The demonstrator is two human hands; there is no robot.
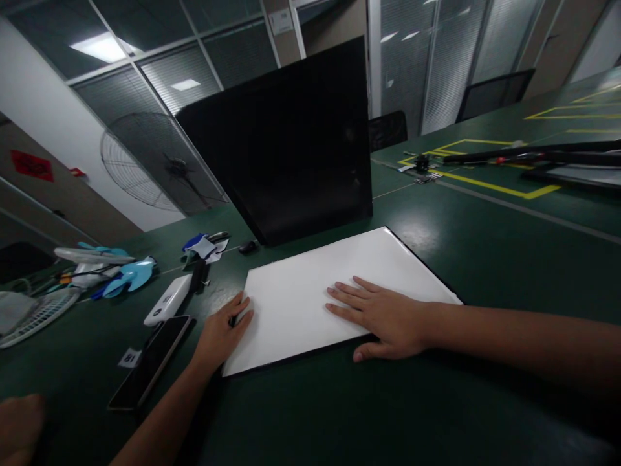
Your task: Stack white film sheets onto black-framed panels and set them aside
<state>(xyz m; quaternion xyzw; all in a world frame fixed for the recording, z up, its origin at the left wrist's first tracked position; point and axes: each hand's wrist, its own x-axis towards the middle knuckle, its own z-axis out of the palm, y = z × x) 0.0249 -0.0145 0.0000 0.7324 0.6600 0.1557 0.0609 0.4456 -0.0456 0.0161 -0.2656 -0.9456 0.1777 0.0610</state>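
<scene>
A white rectangular panel [301, 304] with thin dark edges lies flat on the green table [310, 421]. My right hand [383, 317] rests palm down on its near right part, fingers spread, thumb beyond the near edge. At the panel's left edge is my left hand [226, 330], thumb and fingers apart on either side of a small dark thing that is too small to name. Behind the panel stands a large black panel [291, 149], upright and tilted.
Left of my left arm lie a phone [150, 362], a white device [169, 299] and light-blue fan blades [130, 277]. Another person's hand [19, 421] shows at the lower left. Black poles [533, 155] lie at the right, near yellow tape.
</scene>
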